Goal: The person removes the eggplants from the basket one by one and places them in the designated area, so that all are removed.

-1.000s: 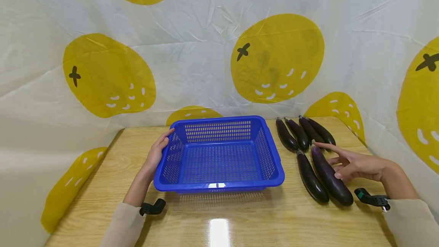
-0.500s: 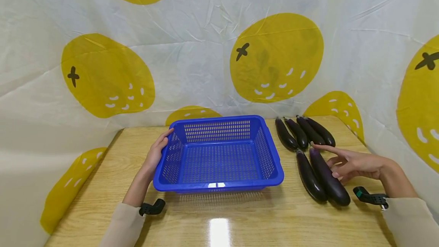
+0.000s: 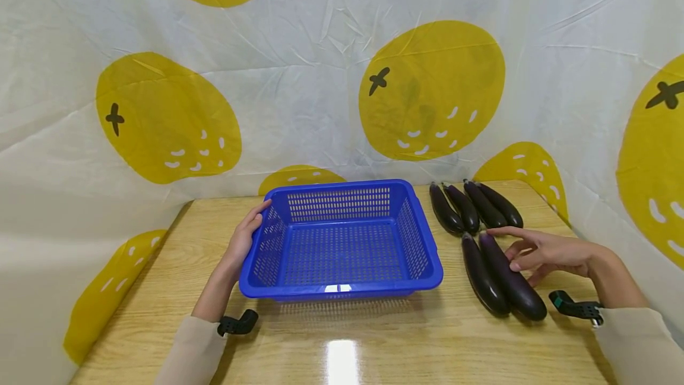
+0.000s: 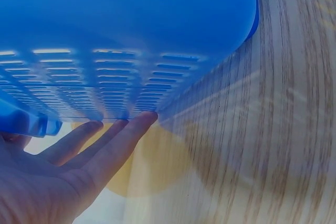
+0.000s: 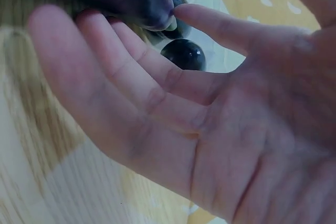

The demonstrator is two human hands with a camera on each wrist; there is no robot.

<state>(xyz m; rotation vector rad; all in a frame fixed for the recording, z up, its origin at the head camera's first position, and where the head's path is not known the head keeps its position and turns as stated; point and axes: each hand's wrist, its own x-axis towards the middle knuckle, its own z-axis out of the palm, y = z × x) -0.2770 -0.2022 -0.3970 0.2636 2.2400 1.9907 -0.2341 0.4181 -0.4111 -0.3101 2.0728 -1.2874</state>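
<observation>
My left hand (image 3: pixel 243 245) rests against the left side of a blue slotted plastic basket (image 3: pixel 385 286); in the left wrist view its straight fingers touch the outer wall below the rim. To the right, my right hand (image 3: pixel 556 254) touches a dark purple eggplant (image 3: pixel 510 281), one finger at its stem end and the others along its right side. Close against it on the left lies another eggplant (image 3: pixel 480 275). Behind these two, several eggplants (image 3: pixel 464 210) form a far row. In the right wrist view, the touched eggplant's stem end (image 5: pixel 142 3) shows above my fingers.
The wooden table (image 3: pixel 299 349) carries everything. A white cloth (image 3: pixel 304 123) printed with yellow fruit hangs behind the table and at its sides. Each wrist wears a black camera mount, such as the left mount (image 3: pixel 237 322).
The eggplant at my right hand has shifted slightly left and toward me, closing the gap to its neighbour. My right hand moved slightly left with it. The left hand and basket look still.
</observation>
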